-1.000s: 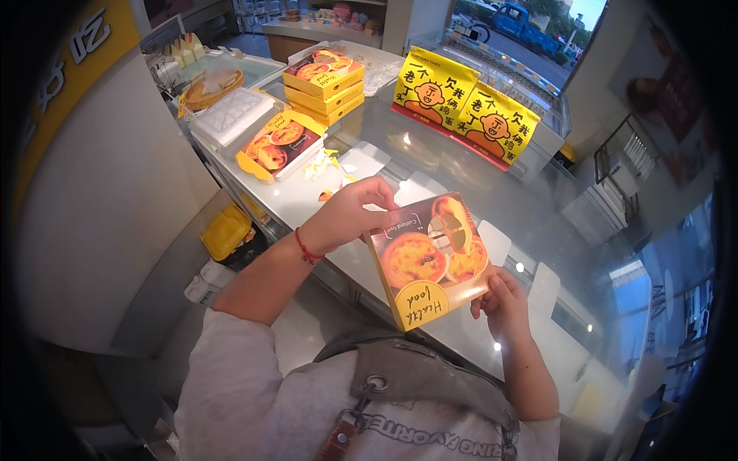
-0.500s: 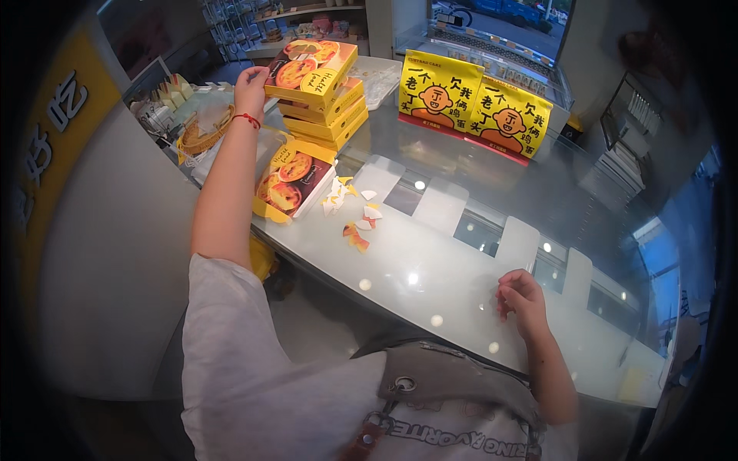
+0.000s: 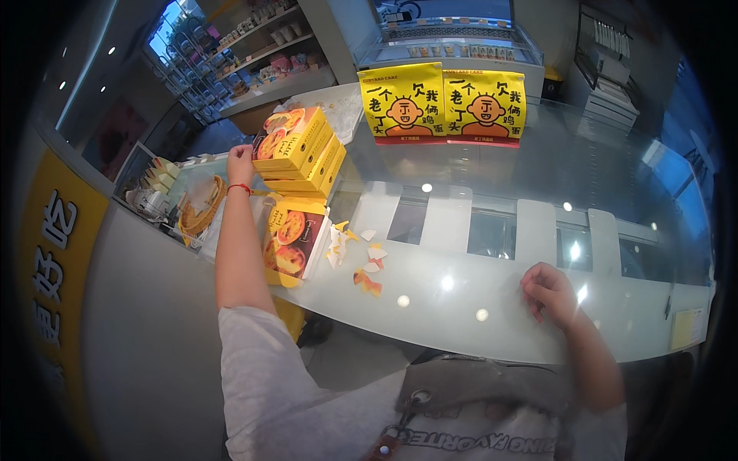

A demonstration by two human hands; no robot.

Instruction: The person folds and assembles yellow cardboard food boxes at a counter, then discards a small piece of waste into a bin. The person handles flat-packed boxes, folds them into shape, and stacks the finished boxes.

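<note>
A stack of yellow tart boxes [image 3: 311, 157] stands at the back left of the counter, with pictures of egg tarts on top. My left hand [image 3: 240, 163] has its fingers closed at the left edge of the top box [image 3: 288, 138], and its fingertips are partly hidden. Another tart box [image 3: 292, 238] lies flat in front of the stack, with a yellow flap sticking out at its near end. Small white and yellow card scraps [image 3: 337, 244] are scattered beside it. Over the right of the counter, my right hand [image 3: 547, 293] has loosely curled fingers and nothing visible in them.
Two yellow bags with a cartoon face [image 3: 405, 107] stand upright at the back of the glass counter [image 3: 430, 300]. A wicker basket [image 3: 201, 211] sits left of the boxes. A notepad [image 3: 686, 329] lies near the right end. Shelves [image 3: 269, 46] stand farther back.
The top box, tilted in my left hand before, now sits more squarely on the stack. The head view has swung left. My right hand stays over the counter with its fingers curled.
</note>
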